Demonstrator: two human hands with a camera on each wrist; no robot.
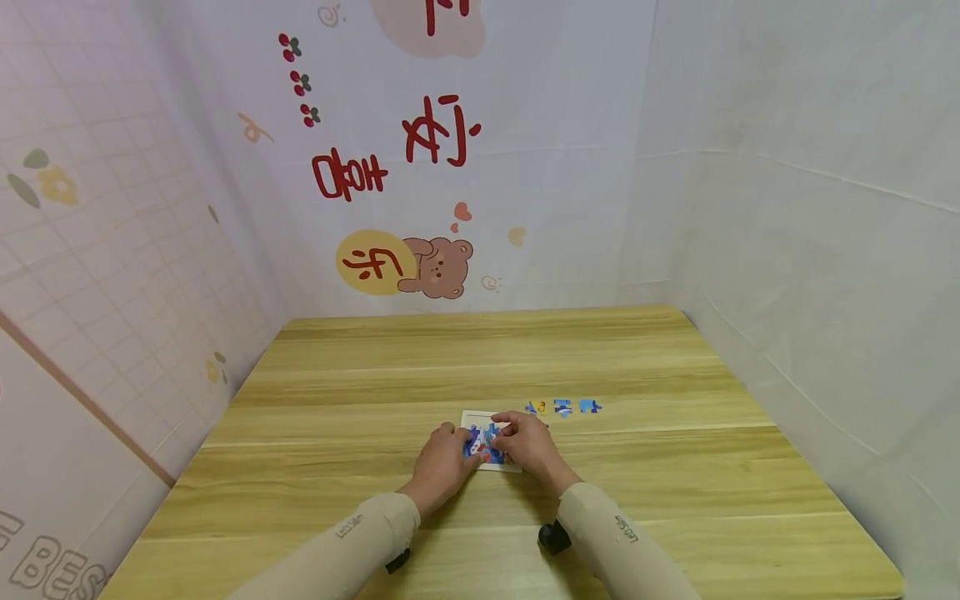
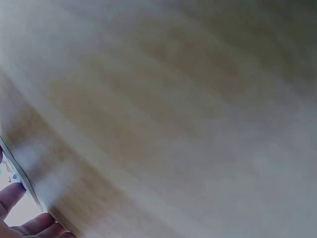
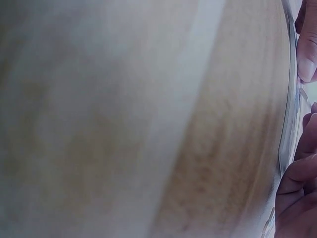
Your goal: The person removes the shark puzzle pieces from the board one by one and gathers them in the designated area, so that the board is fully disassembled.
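Head view, puzzle tray (image 1: 476, 417) between both hands (image 1: 438, 463) (image 1: 531, 446), loose pieces (image 1: 562, 407) beyond

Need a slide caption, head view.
Left hand and right hand at a puzzle, loose pieces beyond on the table.

Wood-grain table (image 1: 660, 475): white-rimmed puzzle tray (image 1: 502, 467), loose puzzle pieces (image 1: 562, 407).

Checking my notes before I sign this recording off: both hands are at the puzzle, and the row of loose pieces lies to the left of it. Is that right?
One slip: the loose pieces lie to the right of the puzzle, as the head view shows. The left hand and right hand are at the puzzle.
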